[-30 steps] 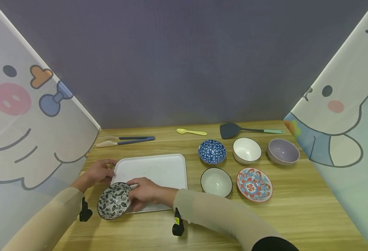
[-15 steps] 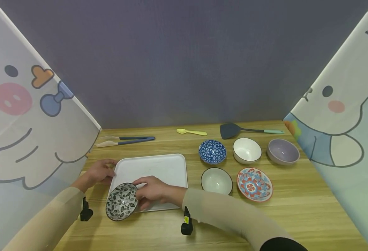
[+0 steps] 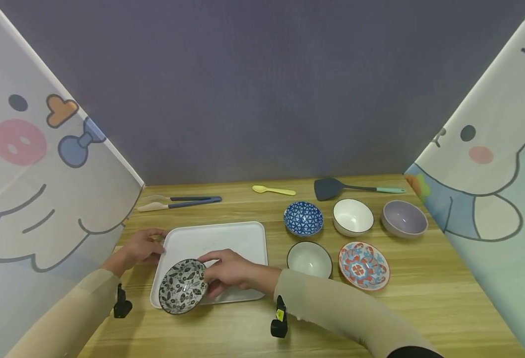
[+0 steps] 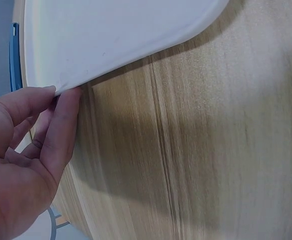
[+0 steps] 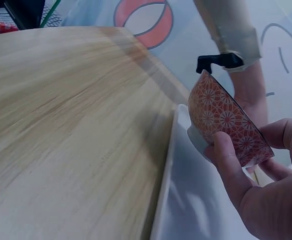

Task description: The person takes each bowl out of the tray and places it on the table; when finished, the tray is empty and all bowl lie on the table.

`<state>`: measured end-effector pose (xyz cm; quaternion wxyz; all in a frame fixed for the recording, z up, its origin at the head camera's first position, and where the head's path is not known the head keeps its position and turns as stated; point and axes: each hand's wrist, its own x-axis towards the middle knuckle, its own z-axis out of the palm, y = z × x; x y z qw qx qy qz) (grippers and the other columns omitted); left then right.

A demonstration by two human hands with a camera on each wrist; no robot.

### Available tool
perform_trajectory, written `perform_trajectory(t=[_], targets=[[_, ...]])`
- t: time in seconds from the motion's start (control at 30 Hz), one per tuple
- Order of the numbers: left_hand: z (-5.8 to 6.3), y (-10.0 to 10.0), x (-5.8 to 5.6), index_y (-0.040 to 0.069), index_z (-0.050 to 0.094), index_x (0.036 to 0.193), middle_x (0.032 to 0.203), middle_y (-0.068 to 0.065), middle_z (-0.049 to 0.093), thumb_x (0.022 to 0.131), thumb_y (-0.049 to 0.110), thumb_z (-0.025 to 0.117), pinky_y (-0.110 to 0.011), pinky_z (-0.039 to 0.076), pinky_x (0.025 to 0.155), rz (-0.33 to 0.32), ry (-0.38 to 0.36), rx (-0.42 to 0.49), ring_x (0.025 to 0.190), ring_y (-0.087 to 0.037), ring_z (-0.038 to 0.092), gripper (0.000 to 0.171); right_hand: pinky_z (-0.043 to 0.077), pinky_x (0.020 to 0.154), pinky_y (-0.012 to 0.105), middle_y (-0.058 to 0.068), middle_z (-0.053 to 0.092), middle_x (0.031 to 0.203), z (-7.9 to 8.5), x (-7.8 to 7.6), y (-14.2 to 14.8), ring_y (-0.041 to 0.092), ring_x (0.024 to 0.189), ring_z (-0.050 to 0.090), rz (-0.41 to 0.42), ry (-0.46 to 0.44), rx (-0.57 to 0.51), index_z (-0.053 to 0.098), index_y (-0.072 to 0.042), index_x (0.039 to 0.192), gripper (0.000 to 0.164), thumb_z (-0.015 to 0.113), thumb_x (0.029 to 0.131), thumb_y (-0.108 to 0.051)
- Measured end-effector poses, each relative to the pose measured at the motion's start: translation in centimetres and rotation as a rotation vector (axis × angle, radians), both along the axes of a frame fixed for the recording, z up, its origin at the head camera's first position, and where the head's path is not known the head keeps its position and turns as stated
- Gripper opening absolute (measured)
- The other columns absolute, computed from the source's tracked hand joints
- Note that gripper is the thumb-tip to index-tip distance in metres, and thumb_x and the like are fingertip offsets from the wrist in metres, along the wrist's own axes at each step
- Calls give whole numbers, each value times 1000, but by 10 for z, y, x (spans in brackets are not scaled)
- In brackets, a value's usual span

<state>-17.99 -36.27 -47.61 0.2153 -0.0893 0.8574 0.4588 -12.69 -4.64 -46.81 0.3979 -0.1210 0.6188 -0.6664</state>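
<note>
A bowl (image 3: 183,286) with black leaves on white inside is tilted over the near left part of the white tray (image 3: 240,238). Its outside, seen from the right wrist, carries a red flower pattern. My right hand (image 3: 228,272) grips this bowl by its right side, thumb and fingers on opposite faces of the wall. In the right wrist view the bowl's foot hangs above the tray floor. My left hand (image 3: 143,245) is at the tray's left edge. Up close, the left hand (image 4: 33,135) pinches the tray's rim between thumb and fingers.
Right of the tray stand a blue bowl (image 3: 303,219), white bowl (image 3: 353,217), purple bowl (image 3: 404,219), cream bowl (image 3: 309,259) and red-blue patterned dish (image 3: 364,266). Along the back lie tongs (image 3: 190,202), a yellow spoon (image 3: 273,190) and a spatula (image 3: 329,189).
My right hand has carried the leaf-patterned bowl rightward, from beyond the tray's left edge to over its near left corner. The left hand has stayed at the tray's edge.
</note>
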Motion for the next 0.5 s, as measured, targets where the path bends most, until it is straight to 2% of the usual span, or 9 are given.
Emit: perform_trajectory(t=[0.3, 0.5], targets=[[-2, 0, -3, -6, 43, 148, 103, -21, 65, 90, -3, 68, -43, 64, 73, 5, -9, -24, 82, -24, 71, 63, 64, 72, 48, 23, 75, 101, 14, -9, 27, 29, 82, 75, -26, -6, -30, 58, -13, 144, 63, 64, 82, -1], [-1, 2, -3, -7, 44, 146, 101, -20, 64, 89, -4, 68, -44, 64, 71, 8, -8, -42, 79, -23, 71, 62, 64, 69, 46, 24, 74, 104, 30, -12, 45, 29, 79, 74, -70, -4, -27, 58, -13, 144, 65, 63, 80, -2]])
